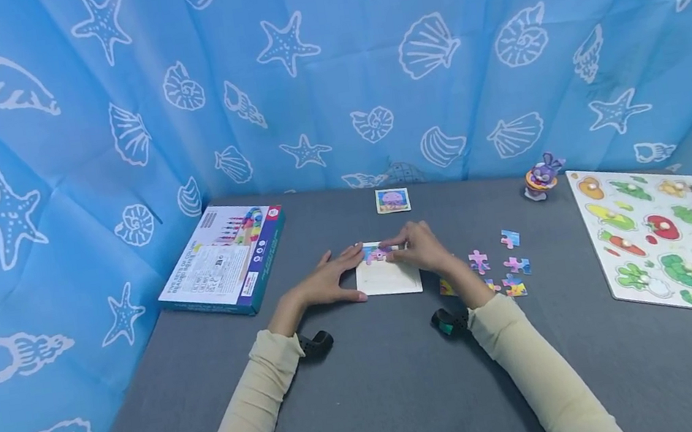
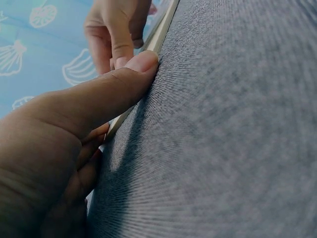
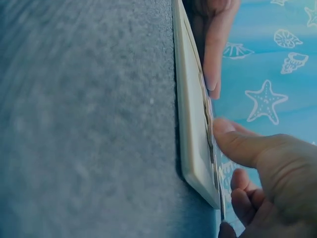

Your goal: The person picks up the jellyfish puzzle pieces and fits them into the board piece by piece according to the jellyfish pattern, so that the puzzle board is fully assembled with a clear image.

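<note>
A small pale puzzle tray (image 1: 390, 281) lies flat on the grey table, with pink and blue puzzle pieces (image 1: 373, 254) along its far side. My left hand (image 1: 326, 282) rests against the tray's left side, thumb by the near corner and fingers at the far one. The left thumb (image 2: 106, 96) lies on the tray's edge in the left wrist view. My right hand (image 1: 425, 249) pinches a puzzle piece at the far right part of the tray, and its fingers hide most of that piece. In the right wrist view, the right thumb (image 3: 240, 144) touches the pieces' upper side.
Several loose puzzle pieces (image 1: 517, 266) lie right of the tray, partly behind the right forearm. A small picture card (image 1: 392, 200) lies beyond it. A boxed set (image 1: 213, 264) is at left. A purple rabbit figure (image 1: 543, 177) and a vegetable peg board (image 1: 674, 236) stand at right.
</note>
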Tool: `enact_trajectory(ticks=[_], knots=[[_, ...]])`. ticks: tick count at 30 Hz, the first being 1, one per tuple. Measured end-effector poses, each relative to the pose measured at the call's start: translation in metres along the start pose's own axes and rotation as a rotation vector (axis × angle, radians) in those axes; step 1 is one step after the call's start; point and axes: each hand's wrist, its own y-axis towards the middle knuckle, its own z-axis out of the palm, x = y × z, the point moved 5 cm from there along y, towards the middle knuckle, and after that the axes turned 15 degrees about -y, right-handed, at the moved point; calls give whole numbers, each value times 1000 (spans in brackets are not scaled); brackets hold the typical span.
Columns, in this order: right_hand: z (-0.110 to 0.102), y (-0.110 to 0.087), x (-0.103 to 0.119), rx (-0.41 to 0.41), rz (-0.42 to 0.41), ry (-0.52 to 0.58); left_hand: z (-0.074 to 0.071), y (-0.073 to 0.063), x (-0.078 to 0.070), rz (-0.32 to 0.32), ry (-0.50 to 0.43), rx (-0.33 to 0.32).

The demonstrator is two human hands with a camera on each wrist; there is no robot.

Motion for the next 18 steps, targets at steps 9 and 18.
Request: enact_trajectory(ticks=[9,18], knots=[[2,0,-3,2,59,-70,0,1,-1,14,5,9],[-1,2,-4,-4,10,5,1,0,2,26,14,-1]])
